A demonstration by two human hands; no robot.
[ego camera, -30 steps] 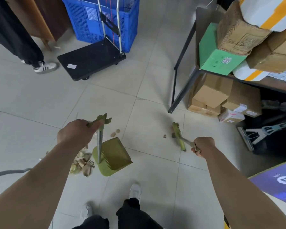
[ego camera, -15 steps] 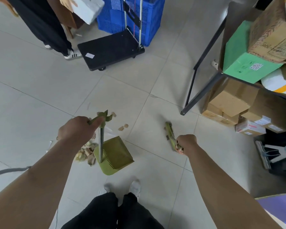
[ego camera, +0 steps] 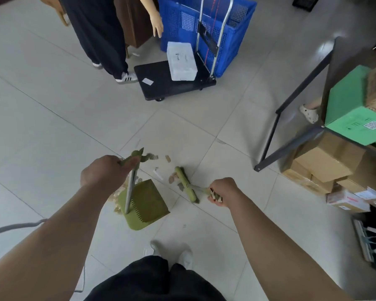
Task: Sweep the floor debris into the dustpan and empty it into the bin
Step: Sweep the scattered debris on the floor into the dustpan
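**Desk:** What have your hands got?

**Me:** My left hand (ego camera: 102, 172) is wrapped round the top of the upright pole of the olive dustpan (ego camera: 149, 205), which stands on the floor tiles (ego camera: 52, 127) just ahead of my feet. My right hand (ego camera: 223, 191) grips the handle of the broom (ego camera: 186, 184). Its green head lies on the floor just right of the pan.

**Desk:** And the debris?

**Me:** A few tan scraps (ego camera: 172, 178) lie just beside the broom head, on its left. One more piece (ego camera: 167, 158) sits farther out. A heap of scraps (ego camera: 117, 203) is at the pan's left edge, partly hidden by the pole and my arm.

**Desk:** Anything else nearby?

**Me:** Ahead there's a black trolley (ego camera: 161, 83) carrying a white box (ego camera: 181, 60), with a blue crate (ego camera: 204, 25) behind it. A person (ego camera: 100, 33) stands at its left. On my right, cartons (ego camera: 326, 161) are stacked under a dark rack (ego camera: 291, 101).
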